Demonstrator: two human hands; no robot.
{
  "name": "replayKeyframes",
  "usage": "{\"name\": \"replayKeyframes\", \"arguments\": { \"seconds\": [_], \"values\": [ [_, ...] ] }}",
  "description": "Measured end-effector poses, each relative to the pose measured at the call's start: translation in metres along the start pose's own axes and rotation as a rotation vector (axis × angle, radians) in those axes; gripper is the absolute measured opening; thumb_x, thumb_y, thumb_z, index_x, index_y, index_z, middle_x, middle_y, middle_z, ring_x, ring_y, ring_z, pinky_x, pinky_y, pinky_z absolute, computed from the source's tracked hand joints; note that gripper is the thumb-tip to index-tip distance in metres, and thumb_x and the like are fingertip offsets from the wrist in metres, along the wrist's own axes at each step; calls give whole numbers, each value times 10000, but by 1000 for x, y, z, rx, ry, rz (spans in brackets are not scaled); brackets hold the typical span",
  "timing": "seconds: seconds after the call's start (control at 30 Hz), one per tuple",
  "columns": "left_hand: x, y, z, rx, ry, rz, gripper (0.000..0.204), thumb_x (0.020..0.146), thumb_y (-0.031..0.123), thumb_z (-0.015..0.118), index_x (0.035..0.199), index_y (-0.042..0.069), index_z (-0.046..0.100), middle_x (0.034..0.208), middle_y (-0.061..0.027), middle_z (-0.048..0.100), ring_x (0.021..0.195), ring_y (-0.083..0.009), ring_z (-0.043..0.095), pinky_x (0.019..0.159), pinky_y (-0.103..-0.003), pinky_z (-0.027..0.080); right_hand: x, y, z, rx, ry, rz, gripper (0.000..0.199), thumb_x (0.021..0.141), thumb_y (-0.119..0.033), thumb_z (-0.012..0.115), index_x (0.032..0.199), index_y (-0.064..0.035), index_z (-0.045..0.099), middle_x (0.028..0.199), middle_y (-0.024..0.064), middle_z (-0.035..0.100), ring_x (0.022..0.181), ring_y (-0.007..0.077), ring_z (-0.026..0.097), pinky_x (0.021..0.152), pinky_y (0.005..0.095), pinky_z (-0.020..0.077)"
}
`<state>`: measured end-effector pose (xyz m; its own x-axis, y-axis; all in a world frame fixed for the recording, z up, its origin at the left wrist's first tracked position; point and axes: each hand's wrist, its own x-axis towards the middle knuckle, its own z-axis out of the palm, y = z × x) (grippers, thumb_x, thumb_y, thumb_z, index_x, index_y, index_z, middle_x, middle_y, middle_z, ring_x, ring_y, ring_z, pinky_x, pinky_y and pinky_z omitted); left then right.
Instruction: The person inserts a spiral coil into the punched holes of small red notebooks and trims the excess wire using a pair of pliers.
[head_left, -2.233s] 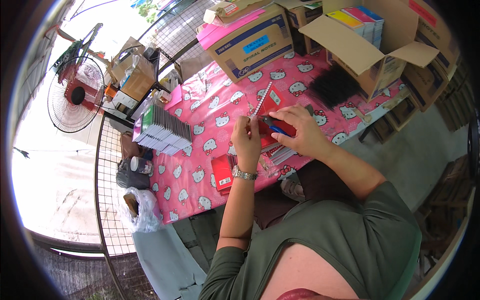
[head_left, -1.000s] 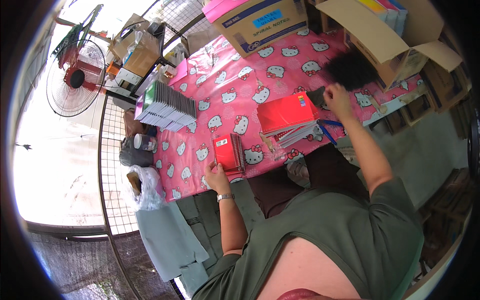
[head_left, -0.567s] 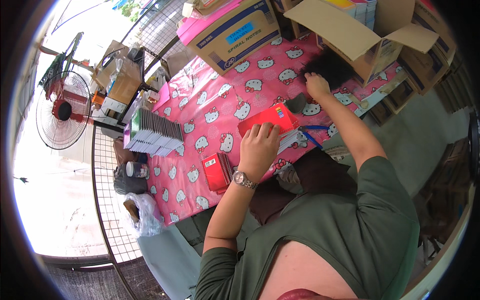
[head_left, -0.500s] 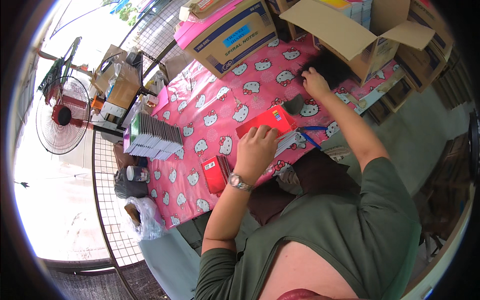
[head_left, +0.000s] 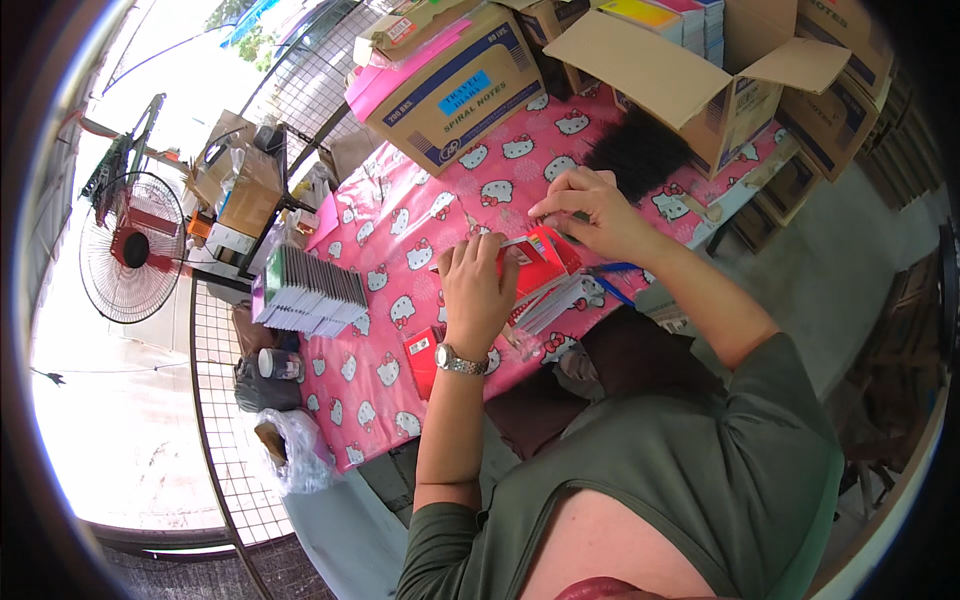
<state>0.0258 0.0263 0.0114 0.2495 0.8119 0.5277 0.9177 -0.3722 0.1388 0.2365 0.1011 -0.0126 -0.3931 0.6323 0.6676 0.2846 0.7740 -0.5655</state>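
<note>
My left hand, with a watch on its wrist, grips a red-covered notebook, tilted up a little over a stack of red notebooks with white page edges. Close by on the right, my right hand is raised with thumb and fingers pinched together. Something thin and dark shows at its fingertips, too small to make out. Blue-handled pliers lie beside the stack. Behind my right hand sits a heap of black, bristly strands. A smaller pile of red notebooks lies left of my left wrist.
A tall row of bound notebooks stands on the left of the pink patterned tablecloth. A closed carton and an open carton of notebooks line the far side. A plastic bag and jar are at the left edge.
My right hand has come from the black heap back toward the notebooks, its fingers now pinched. My left hand has shifted slightly left and tilted up the red notebook.
</note>
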Motion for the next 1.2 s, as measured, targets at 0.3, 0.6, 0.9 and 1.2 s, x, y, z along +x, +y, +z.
{"name": "replayKeyframes", "arguments": {
  "seconds": [0.3, 0.6, 0.9, 1.2],
  "values": [
    [-6, 4, 5, 24, 5, -23, 204, 913, 156, 620, 1093, 58, 608, 1015, -107, 664, 971, -299, 599, 963, -439, 372, 10, -16, -17, 448, -469, 531, 305, 925, -95, 654, 1230, -86, 655, 955, 73, 592, 836, 207, 594, 760, 346, 495],
    [-5, 12, 3, 73, -43, 41, 253, 918, 196, 614, 1149, 100, 572, 1046, -77, 644, 1019, -272, 608, 1033, -536, 348, 5, -36, -14, 20, -276, 6, 307, 954, -109, 599, 1254, -54, 564, 972, 118, 669, 840, 213, 677, 711, 376, 526],
    [-5, 0, 5, -27, -78, 44, 239, 941, 231, 627, 1138, 103, 585, 1031, -67, 648, 1095, -297, 588, 1072, -588, 300, -53, 159, 119, -567, -297, 493, 469, 869, -420, 643, 1121, -25, 671, 1211, 212, 631, 1084, 452, 603, 942, 532, 508],
    [-19, -11, 5, -114, 37, -147, 316, 827, 260, 778, 1022, 65, 623, 1015, -110, 611, 1053, -348, 541, 949, -505, 394, 50, 72, 15, 779, -573, 408, 472, 856, -297, 654, 1277, -85, 641, 1213, 152, 635, 1126, 235, 620, 951, 402, 508]
  ]
}}
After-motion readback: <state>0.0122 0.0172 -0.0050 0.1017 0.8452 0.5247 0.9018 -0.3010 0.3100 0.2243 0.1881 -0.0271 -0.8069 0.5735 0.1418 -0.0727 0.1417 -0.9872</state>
